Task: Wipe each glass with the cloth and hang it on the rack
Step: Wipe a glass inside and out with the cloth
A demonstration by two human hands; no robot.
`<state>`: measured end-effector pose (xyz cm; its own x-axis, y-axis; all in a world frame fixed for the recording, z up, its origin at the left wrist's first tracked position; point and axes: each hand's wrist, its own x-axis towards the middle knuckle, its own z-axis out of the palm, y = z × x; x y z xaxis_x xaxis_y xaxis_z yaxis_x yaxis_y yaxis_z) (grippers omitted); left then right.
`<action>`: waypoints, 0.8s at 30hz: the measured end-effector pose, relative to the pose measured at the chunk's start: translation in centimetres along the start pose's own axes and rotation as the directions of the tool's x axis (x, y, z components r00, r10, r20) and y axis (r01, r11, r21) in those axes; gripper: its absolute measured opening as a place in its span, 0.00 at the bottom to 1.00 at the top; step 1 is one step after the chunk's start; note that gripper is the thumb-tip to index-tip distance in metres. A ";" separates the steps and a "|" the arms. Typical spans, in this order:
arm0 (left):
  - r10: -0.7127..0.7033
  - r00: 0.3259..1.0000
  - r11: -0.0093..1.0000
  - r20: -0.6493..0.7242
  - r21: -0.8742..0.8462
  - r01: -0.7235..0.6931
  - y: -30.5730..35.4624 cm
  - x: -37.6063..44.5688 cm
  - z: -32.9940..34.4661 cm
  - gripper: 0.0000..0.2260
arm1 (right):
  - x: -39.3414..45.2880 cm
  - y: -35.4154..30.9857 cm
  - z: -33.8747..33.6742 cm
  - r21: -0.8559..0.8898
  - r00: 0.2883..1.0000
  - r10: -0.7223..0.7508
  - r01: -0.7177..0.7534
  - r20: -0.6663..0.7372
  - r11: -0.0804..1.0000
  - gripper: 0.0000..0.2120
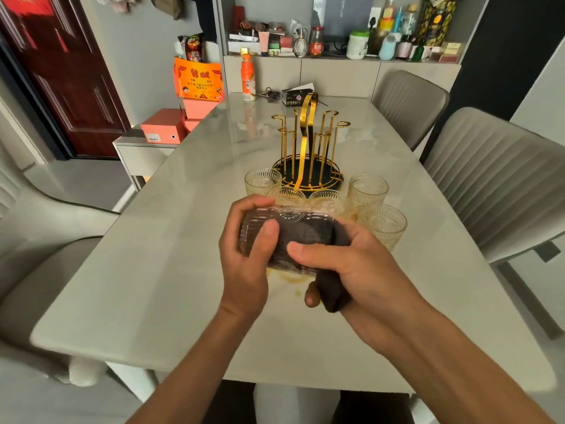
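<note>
My left hand [247, 258] grips a clear embossed glass [293, 221] lying sideways above the table. A dark brown cloth [331, 289] is stuffed inside the glass and trails out of its mouth through my right hand [351, 264], which is closed on it. Behind my hands stands a gold wire rack [307, 148] on a dark round base, with no glass hanging on it. Several more embossed glasses stand upright in front of the rack, among them one at the left [262, 181] and two at the right [368, 189] [383, 223].
The pale glossy table [171, 240] carries an orange bottle [248, 78], keys and a dark box [295, 97] at its far end. Padded chairs [495, 179] stand on the right and the left. A cluttered shelf unit rises behind the table.
</note>
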<state>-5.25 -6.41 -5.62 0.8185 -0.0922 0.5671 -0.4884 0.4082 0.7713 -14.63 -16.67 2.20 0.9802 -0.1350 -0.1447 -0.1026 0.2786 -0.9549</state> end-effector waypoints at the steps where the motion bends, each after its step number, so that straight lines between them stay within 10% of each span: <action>1: -0.021 0.999 1.000 -0.029 -0.007 0.021 -0.1 -0.2 0.0 0.06 | 0.0 0.2 0.0 0.010 1.000 0.007 -0.007 0.024 1.000 0.13; 4: -0.337 0.937 0.937 -0.089 -0.124 0.326 0.8 0.7 0.7 0.04 | 0.1 1.0 -0.2 -0.327 0.991 -0.114 0.131 0.073 0.936 0.17; 8: -0.793 0.598 0.579 0.122 -0.159 0.800 1.0 2.1 0.5 0.10 | 0.6 2.1 -0.2 -0.889 0.918 -0.321 0.335 0.233 0.313 0.16; 11: -0.708 0.689 0.614 0.155 -0.346 0.709 0.0 1.3 0.4 0.17 | 0.4 2.8 0.7 -0.914 0.891 -0.389 0.338 0.233 0.226 0.16; 14: -0.546 0.835 0.698 0.069 -0.513 0.499 -0.6 -0.6 1.1 0.19 | 0.5 2.5 1.8 -0.673 0.932 -0.362 0.264 -0.006 0.691 0.14; 16: -0.546 0.837 0.695 0.042 -0.535 0.481 -0.4 -0.9 1.3 0.18 | 0.9 2.4 1.7 -0.610 0.945 -0.328 0.259 -0.002 0.749 0.14; 24: -0.687 0.715 0.634 0.130 -0.373 0.677 0.7 1.1 0.3 0.23 | 2.3 0.4 -2.1 -0.835 0.838 -0.248 0.529 0.486 0.152 0.14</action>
<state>-4.75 -6.56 -4.36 0.8813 -0.4644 -0.0869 0.3574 0.5351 0.7655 -12.74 -18.92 0.96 0.9291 0.2799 0.2416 0.3618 -0.8229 -0.4382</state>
